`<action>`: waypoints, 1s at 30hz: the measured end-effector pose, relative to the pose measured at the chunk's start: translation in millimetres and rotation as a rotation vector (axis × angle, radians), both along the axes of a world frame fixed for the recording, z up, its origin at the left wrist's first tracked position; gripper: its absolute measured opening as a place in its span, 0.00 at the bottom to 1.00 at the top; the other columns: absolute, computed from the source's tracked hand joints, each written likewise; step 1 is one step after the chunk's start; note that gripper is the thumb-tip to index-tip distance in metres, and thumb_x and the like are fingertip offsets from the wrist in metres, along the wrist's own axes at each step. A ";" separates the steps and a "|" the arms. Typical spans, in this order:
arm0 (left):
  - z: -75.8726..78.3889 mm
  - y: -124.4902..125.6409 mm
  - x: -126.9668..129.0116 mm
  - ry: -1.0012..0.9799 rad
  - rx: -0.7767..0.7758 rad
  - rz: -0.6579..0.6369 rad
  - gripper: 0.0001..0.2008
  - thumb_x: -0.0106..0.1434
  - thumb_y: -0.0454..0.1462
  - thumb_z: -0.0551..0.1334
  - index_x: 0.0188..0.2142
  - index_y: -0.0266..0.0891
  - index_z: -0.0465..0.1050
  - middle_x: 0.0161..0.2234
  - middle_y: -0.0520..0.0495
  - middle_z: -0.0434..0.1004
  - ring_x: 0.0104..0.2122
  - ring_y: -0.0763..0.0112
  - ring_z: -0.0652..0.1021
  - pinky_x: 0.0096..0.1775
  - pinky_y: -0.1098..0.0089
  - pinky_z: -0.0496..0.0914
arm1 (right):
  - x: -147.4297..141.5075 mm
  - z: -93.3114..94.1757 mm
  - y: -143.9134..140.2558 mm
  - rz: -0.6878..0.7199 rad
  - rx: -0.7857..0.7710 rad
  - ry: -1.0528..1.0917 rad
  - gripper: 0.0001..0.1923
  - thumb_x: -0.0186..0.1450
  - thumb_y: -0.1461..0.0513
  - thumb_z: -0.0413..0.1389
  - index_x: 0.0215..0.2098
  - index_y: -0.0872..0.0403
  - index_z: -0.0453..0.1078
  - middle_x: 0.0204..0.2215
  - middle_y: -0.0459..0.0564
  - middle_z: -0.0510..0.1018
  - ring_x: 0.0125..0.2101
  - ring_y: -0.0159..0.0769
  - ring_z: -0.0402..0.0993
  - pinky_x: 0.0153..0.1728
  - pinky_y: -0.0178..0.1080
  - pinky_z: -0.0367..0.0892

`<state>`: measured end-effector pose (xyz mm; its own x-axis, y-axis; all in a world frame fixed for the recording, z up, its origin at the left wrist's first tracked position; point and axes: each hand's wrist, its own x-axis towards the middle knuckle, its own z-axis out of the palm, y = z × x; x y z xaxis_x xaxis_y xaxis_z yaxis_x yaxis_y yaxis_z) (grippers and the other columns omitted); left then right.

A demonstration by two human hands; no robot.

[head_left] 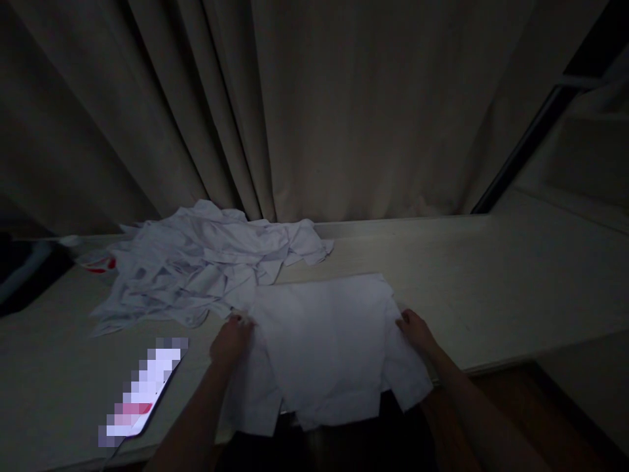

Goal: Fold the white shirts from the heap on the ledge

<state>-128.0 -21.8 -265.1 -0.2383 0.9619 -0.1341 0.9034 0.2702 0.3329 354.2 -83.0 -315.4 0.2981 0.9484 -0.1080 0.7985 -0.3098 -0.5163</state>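
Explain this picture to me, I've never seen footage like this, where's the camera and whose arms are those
The camera sits on a person's head, looking forward and down, so the two bare arms are their own. The left hand and the right hand each grip a side of a white garment spread flat on a pale table, its lower edge hanging over the front. Behind it, to the left, lies a crumpled pile of white clothes. A lit phone, its screen blurred, lies at the near left. Curtains hang behind. The room is dim.

Both hands (230,341) (415,330) grip a flattened white shirt (324,347) at its sides.
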 end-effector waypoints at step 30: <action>-22.7 -144.4 184.0 0.124 0.088 -0.821 0.35 0.52 0.32 0.62 0.60 0.45 0.55 0.61 0.38 0.59 0.60 0.51 0.61 0.59 0.50 0.56 | -60.8 -41.8 -152.2 0.402 0.355 -0.525 0.25 0.58 0.62 0.54 0.54 0.59 0.64 0.57 0.64 0.65 0.60 0.55 0.53 0.60 0.58 0.44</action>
